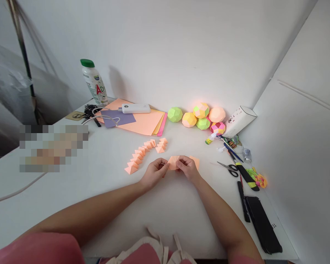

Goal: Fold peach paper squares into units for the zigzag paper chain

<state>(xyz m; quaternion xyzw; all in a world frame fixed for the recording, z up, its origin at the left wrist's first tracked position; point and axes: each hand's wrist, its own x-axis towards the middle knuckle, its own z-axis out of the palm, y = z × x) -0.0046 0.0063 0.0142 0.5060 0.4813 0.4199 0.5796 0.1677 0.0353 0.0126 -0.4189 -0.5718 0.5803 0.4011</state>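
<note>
Between my two hands is a small folded peach paper point(173, 162), raised a little over the white table. My left hand point(155, 172) pinches its left edge between thumb and fingers. At its right edge, the thumb and fingers of my right hand point(189, 168) are closed on the same paper. Another peach paper point(195, 162) lies just behind my right hand, partly covered by it. Beyond my left hand, a curved row of folded peach pieces point(137, 157) stands on the table, with a shorter row point(161, 145) beside its upper end.
Faceted paper balls point(200, 110) sit by the wall. Stacked coloured sheets point(147, 123), a power bank point(136, 108) and a bottle point(95, 84) are at back left. Scissors point(232, 169), a cutter point(247, 176) and a black phone-like object point(263, 223) lie right. A cable crosses the left side.
</note>
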